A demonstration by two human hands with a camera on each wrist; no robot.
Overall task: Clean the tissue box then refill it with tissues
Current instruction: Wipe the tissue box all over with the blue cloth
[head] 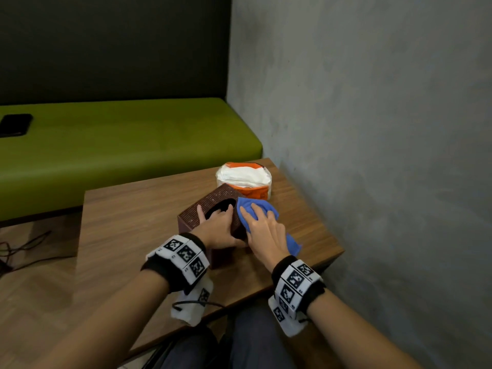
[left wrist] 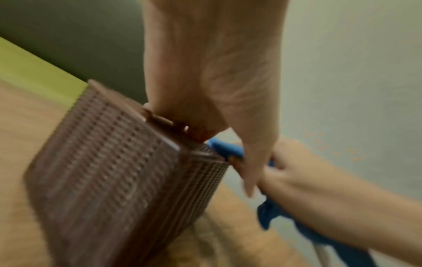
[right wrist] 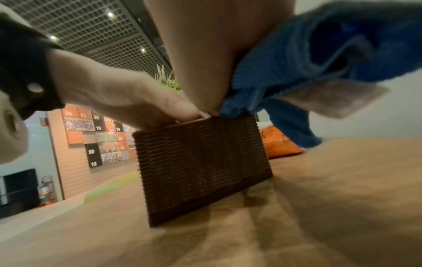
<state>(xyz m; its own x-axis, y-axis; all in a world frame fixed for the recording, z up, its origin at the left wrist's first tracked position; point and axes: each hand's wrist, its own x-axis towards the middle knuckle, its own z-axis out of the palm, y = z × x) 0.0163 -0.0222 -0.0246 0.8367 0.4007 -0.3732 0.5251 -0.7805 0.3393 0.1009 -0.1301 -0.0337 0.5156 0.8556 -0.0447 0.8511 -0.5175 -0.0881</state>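
A wooden table (head: pixel 127 225) with a brown grain stands against a grey wall, and 2 things are carried directly on it. A brown woven tissue box (head: pixel 195 218) is set near the middle of the far half, with its oval opening turned upward. Just behind it, toward the far right corner, a pack of white tissues (head: pixel 243 178) in an orange wrapper is laid flat on the tabletop, close to the box. Beyond the table a green bench (head: pixel 127 145) is seen, and 1 flat black object (head: pixel 15 125), too small to identify, lies on its far left end.
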